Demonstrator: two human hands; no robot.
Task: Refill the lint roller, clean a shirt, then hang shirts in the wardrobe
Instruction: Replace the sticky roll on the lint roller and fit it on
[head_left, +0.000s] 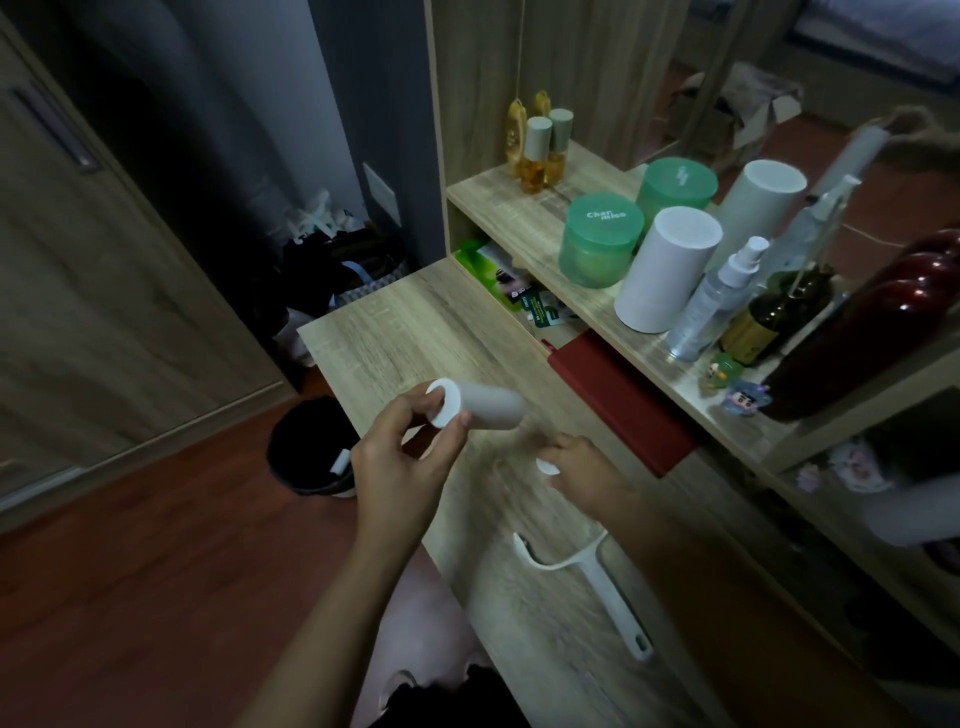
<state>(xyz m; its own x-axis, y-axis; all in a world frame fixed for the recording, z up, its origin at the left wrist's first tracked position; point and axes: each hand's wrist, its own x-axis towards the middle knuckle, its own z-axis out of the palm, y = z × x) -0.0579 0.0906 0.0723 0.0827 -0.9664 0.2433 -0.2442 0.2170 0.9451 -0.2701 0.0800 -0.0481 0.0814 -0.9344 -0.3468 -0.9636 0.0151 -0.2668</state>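
Note:
My left hand (402, 447) grips a white lint refill roll (483, 405) by its near end, holding it level above the wooden desk (395, 332). A white cap sits on that end. My right hand (582, 470) is closed over a small white end cap (548, 466), low over the desk to the right of the roll. The bare white lint roller handle (592, 582), a forked frame with no roll on it, lies flat on the desk nearer to me. No shirt is in view.
Two white refill rolls (667, 270), two green jars (600, 241), spray bottles (722, 291) and dark bottles crowd the shelf at right. A red book (623, 395) lies under the shelf. A black bin (311, 447) stands on the floor left of the desk. A wardrobe door (104, 286) is at left.

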